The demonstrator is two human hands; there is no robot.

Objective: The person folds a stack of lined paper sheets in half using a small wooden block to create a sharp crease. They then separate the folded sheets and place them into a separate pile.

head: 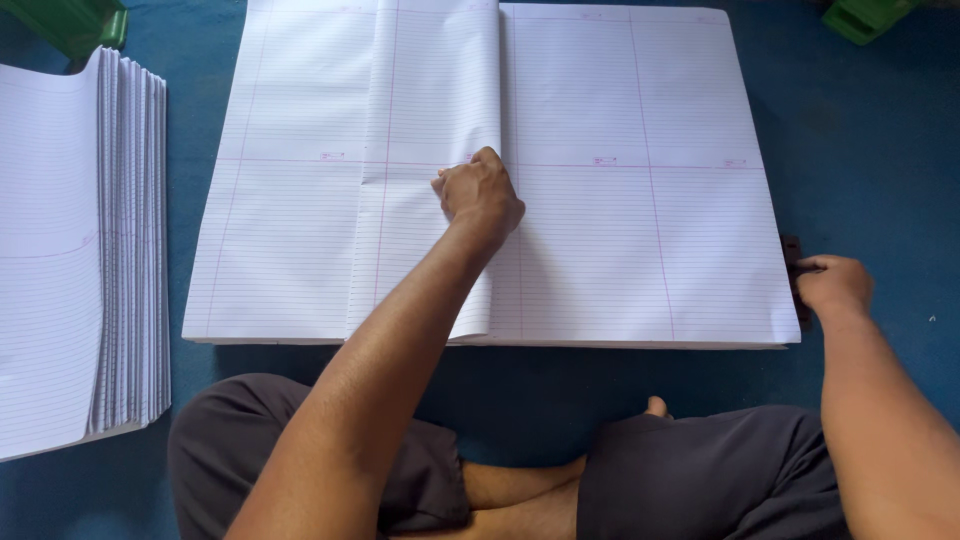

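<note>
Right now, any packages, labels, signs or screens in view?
None as such; only small printed marks.
Ruled sheet stack: centre floor, white, pink margin lines, tiny pink box marks along the midline.
Second ruled stack: left, white, fanned edges.

2 stacks of ruled paper sheets: big flat stack [620, 200] in front, folded pile [80, 260] at left. 2 hands, left [480, 195] & right [833, 283]. 2 green objects at top, 1 left corner [75, 22], 1 right corner [865, 15]; 1 dark tool [793, 262].
</note>
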